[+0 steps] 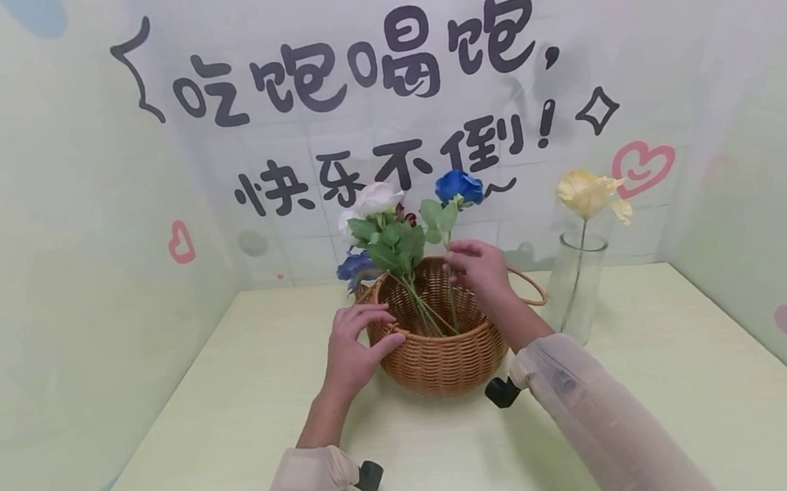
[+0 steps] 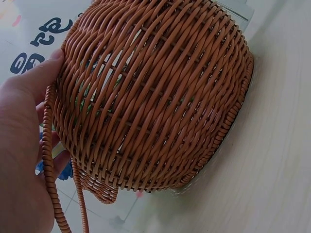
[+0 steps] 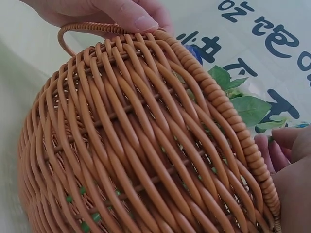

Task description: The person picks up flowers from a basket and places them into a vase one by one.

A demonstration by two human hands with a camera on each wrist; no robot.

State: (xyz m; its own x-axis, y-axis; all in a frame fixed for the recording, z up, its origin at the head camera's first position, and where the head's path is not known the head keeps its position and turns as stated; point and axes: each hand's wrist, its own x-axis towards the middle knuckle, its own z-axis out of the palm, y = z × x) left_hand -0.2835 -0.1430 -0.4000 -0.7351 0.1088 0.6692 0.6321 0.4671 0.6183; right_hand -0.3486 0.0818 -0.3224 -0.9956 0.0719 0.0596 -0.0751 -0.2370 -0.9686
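A round brown wicker basket point(image 1: 448, 365) stands on the table with several artificial flowers in it. My left hand point(image 1: 350, 348) grips the basket's left rim, the thumb point(image 2: 46, 73) outside the weave. Over the basket's right side, my right hand point(image 1: 483, 270) pinches the green stem of a blue rose point(image 1: 461, 187), whose lower end reaches down inside the basket. White roses point(image 1: 378, 198), a second blue flower point(image 1: 356, 266) and green leaves point(image 1: 393, 244) lean toward the left rim. A dark red bloom point(image 1: 405, 214) is mostly hidden behind the leaves.
Right of the basket a clear glass vase point(image 1: 586, 290) holds one yellow flower point(image 1: 588, 193). The basket's handle point(image 1: 531, 287) sticks out at its right, near the vase. Behind the pale table point(image 1: 225, 420) rises a wall point(image 1: 308, 246) with black lettering.
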